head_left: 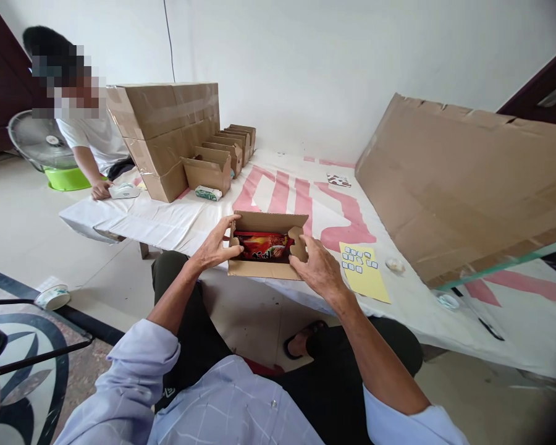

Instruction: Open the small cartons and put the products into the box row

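A small open cardboard box (265, 269) rests at the near edge of a low table covered with a white and pink sheet (278, 188). Inside it lies a red snack packet (264, 246). My left hand (215, 246) grips the box's left end, thumb on the side flap. My right hand (319, 267) holds the right end, fingers against the right side flap. The lid stands open at the back.
A yellow sheet with small stickers (364, 271) lies right of the box. A row of small open boxes (222, 154) and large taped cartons (164, 133) stand at the back left. A big flat cardboard sheet (467, 179) leans at right. Another person (90, 139) leans on the table's far left.
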Demonstrator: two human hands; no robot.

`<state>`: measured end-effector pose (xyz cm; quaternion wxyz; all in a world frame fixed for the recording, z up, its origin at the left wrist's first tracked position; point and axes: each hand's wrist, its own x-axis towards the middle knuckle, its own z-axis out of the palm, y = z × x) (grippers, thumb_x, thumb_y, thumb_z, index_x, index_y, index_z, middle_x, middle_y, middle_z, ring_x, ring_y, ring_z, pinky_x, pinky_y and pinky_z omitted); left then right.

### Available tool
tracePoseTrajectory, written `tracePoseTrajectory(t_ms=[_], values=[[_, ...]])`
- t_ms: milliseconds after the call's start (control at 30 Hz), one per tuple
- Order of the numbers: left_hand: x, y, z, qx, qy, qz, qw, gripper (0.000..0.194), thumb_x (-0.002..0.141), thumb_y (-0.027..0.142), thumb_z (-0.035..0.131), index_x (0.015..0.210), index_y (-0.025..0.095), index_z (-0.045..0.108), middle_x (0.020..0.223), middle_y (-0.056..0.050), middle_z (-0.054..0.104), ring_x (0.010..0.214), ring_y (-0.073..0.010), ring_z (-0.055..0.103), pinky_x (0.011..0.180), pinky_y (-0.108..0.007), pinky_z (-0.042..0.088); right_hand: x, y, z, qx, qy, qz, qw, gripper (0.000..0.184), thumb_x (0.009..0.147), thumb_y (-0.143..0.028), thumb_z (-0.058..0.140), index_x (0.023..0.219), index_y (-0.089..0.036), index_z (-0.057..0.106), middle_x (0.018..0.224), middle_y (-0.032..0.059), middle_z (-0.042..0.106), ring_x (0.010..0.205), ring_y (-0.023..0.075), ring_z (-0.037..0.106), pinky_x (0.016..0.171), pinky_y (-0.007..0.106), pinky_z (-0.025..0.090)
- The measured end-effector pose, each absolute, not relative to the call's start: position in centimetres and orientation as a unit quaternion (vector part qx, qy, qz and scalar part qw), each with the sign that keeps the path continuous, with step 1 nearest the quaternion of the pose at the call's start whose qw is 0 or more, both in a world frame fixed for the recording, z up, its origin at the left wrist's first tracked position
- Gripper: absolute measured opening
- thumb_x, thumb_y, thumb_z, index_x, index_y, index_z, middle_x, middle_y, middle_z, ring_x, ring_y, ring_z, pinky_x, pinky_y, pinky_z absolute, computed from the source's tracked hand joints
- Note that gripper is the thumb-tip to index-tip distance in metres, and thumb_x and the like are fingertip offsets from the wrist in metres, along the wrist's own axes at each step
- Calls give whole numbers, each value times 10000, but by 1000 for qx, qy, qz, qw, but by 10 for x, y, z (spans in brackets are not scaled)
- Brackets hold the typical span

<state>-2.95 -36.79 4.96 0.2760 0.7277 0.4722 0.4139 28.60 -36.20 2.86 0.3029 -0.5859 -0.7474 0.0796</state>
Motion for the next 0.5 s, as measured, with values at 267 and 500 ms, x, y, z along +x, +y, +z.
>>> tracePoseTrajectory(t_ms=[267, 500], values=[[-55, -346, 30, 667, 406, 492, 386, 848, 765, 425, 713, 1567, 300, 470, 1538, -98, 645, 1357, -308, 653, 1106, -448, 567, 308, -347, 17, -582, -632, 271, 433, 560, 838, -352, 614, 1364, -171, 677, 928, 90, 789, 765, 277, 761, 726, 405, 663], [-64, -332, 12, 611, 416, 517, 432, 1025, 817, 622, 751, 1701, 332, 320, 1631, -158, 591, 1441, -353, 636, 1063, -481, 594, 306, -337, 20, -575, -516, 437, 460, 593, 719, -313, 742, 1295, -202, 660, 867, 13, 725, 665, 215, 777, 551, 285, 638]])
